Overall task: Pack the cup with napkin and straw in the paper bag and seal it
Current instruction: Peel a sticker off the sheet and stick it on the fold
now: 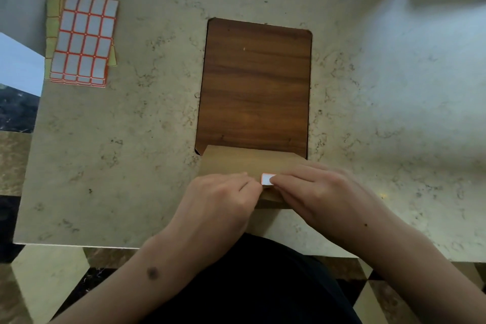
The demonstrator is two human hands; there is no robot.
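Paper bag [236, 163] lies flat at near edge of marble worktop [381, 87], partly over a brown wooden board [256, 87], top folded toward the person. Left hand [223, 200] curled, fingers closed down on the fold just left of a small white sticker [267, 179] with red border. Right hand [318, 192] fingers nearly closed, fingertip pressing on the sticker at the fold. Sticker sheets [84, 39] stacked at far left corner, well apart. Cup, napkin, straw can't be seen.
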